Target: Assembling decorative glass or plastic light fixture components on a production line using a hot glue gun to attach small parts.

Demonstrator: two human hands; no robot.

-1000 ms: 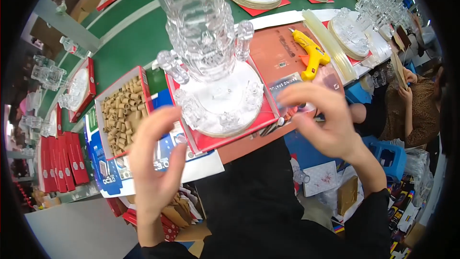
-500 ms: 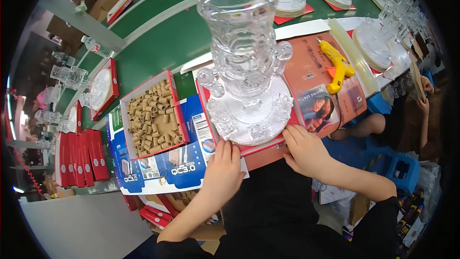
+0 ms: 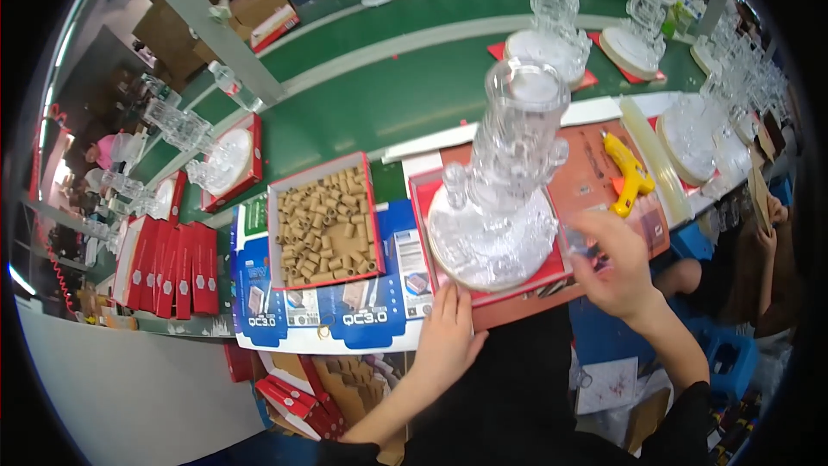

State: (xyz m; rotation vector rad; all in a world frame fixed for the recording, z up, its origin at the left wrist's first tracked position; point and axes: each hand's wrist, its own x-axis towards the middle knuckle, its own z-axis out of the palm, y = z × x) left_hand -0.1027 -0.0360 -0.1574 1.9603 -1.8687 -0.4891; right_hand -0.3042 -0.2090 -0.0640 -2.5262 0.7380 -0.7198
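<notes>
A clear, carved-looking tower ornament [image 3: 511,151] stands on a round white base [image 3: 470,263] with clear figures around its rim. The base sits in a shallow red box [image 3: 565,271] in front of me. My left hand [image 3: 444,341] rests its outstretched fingers against the box's front edge near the left corner, holding nothing. Raised beside the box's right side is my right hand [image 3: 617,272], slightly blurred. Its thumb and fingers are apart, and I see nothing held in them. Beyond that hand, a yellow glue gun [image 3: 628,174] lies on brown printed cardboard [image 3: 595,151].
Left of the ornament, a red box [image 3: 376,233] holds many short cardboard tubes [image 3: 319,224]. Red boxes [image 3: 177,272] stand in a row farther left. Similar clear ornaments [image 3: 552,0] line the green table [image 3: 379,78]. Another person's hand [image 3: 774,211] shows at right.
My right hand has lifted off the box's front right edge and opened up beside it. My left hand stays at the front edge. The whole view has shifted, so the ornament looks smaller.
</notes>
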